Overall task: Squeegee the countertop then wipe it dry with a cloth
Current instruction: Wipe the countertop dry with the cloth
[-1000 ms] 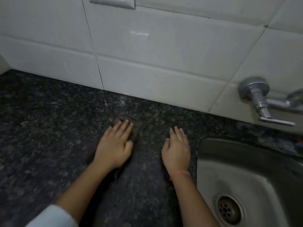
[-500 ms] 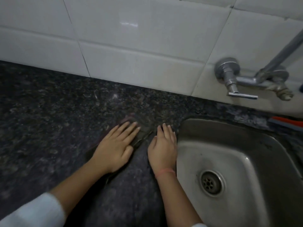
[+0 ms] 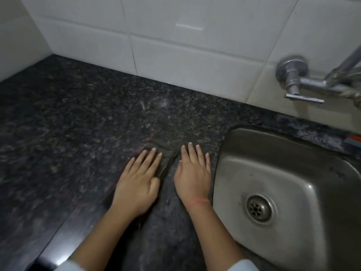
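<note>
Beside the sink (image 3: 246,153), speckled countertop (image 3: 68,124) meets white wall tiles (image 3: 185,55).

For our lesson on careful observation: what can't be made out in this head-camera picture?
Head view: cloth outline, dark on dark countertop, partly under the left hand and right hand.
Head view: orange object, cut off by the right edge.
Head view: tap, spout cut off by the right edge.

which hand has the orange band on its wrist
The right hand, the one lying flat beside the sink: a thin orange band circles its wrist. The left hand has a bare wrist.
</note>
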